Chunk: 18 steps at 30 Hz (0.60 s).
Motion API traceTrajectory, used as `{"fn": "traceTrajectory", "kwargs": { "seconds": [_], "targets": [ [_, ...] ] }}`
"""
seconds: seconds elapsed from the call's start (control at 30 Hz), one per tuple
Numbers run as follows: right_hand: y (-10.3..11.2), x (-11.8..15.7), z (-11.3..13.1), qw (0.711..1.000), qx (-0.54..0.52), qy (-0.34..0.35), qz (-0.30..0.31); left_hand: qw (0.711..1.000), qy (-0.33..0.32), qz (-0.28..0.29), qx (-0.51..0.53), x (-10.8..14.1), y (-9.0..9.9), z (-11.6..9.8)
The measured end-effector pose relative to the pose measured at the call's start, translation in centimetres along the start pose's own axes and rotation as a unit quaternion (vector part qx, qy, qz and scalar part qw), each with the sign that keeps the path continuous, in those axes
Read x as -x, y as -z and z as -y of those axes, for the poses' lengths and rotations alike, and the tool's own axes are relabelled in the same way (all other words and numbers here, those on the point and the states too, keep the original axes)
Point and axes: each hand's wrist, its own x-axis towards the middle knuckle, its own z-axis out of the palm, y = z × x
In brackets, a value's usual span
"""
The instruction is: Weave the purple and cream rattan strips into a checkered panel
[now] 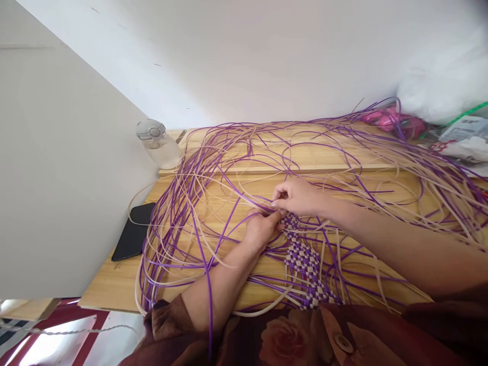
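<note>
At the far end of the purple-and-beige woven strip (302, 257) on the bench (102, 279), my left hand (258, 230) pinches its edge and my right hand (299, 197) pinches loose strands (263, 206). I seem to be working strands in; the next move calls for snug, untangled ends. Far left, the lidded bottle's (164, 152) contents are unclear, as are the white plastic bag's (434, 94), far right.

Bottle (162, 147) apparently behind phone (134, 232)

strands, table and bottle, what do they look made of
Strands: probably plastic cord, smooth with a slight sheen, curving in springy loops; cane is possible.
Table: wood or wood-look board, pale and smooth, showing grain.
Bottle: clear plastic or glass, see-through, with a grey, probably plastic lid.
</note>
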Motion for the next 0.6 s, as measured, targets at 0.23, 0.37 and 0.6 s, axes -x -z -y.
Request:
{"fn": "traceTrajectory", "kwargs": {
  "seconds": [0.23,0.37,0.6],
  "targets": [
    [0.4,0.6,-4.5,0.890,-0.430,-0.150,0.030,0.986,0.043,-0.013,0.159,-0.1,-0.7,-0.1],
    [0.9,2.8,-4.5,0.923,-0.365,0.014,0.122,0.969,0.096,-0.001,0.227,-0.2,-0.8,-0.1],
    [0.9,1.6,0.4,0.984,-0.118,0.088,0.097,0.974,0.049,0.033,0.218,-0.1,-0.8,0.2]
  ]
}}
